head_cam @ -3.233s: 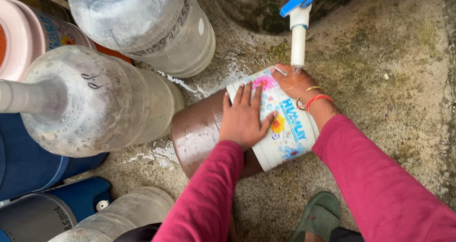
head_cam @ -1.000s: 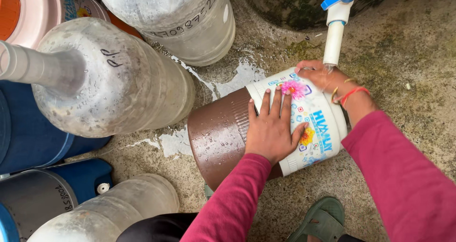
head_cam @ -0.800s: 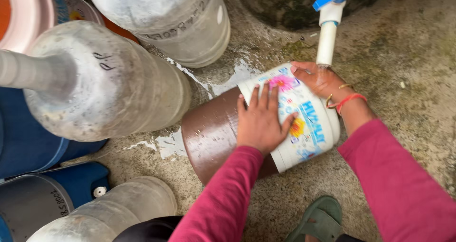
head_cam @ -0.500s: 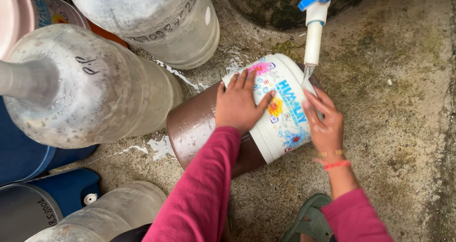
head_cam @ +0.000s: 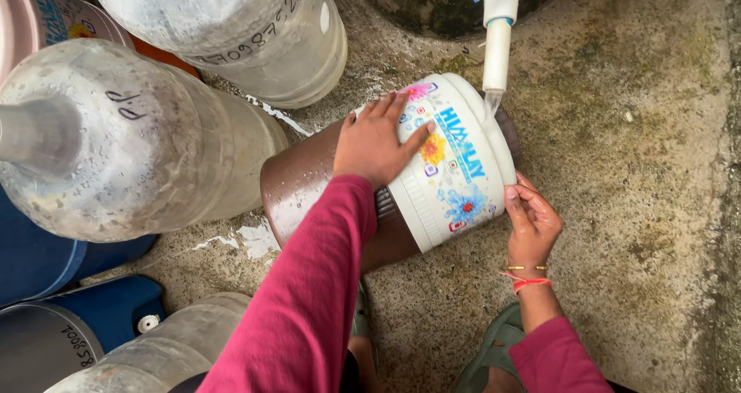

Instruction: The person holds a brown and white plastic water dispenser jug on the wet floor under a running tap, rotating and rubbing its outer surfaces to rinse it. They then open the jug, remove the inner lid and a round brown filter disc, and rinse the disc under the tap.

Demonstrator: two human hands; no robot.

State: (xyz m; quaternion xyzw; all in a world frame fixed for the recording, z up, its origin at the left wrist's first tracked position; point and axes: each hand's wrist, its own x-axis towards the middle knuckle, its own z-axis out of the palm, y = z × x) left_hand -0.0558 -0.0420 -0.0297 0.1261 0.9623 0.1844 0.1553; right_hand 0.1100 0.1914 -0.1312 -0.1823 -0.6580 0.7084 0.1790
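A brown water jug [head_cam: 305,184] with a white flower-printed top band [head_cam: 455,173] lies tilted on its side on the wet concrete. Its mouth sits under a white tap pipe [head_cam: 496,53] with a blue handle, and a thin stream of water runs from the pipe. My left hand [head_cam: 376,140] lies flat on the jug, fingers spread over the edge of the white band. My right hand [head_cam: 530,221] touches the lower right rim of the white band with bent fingers. Both sleeves are dark pink, and a red thread and thin bangle circle my right wrist.
Large clear water bottles [head_cam: 131,142] [head_cam: 247,30] stand close at the left and top. Another clear bottle [head_cam: 147,354] lies at the bottom left beside blue containers [head_cam: 73,320]. A green sandal [head_cam: 494,347] shows at the bottom. Bare concrete floor [head_cam: 641,169] spreads to the right.
My right hand came off the far upper side of the jug near the pipe and moved to the near lower rim. The jug has tipped a little; my left hand stays on it.
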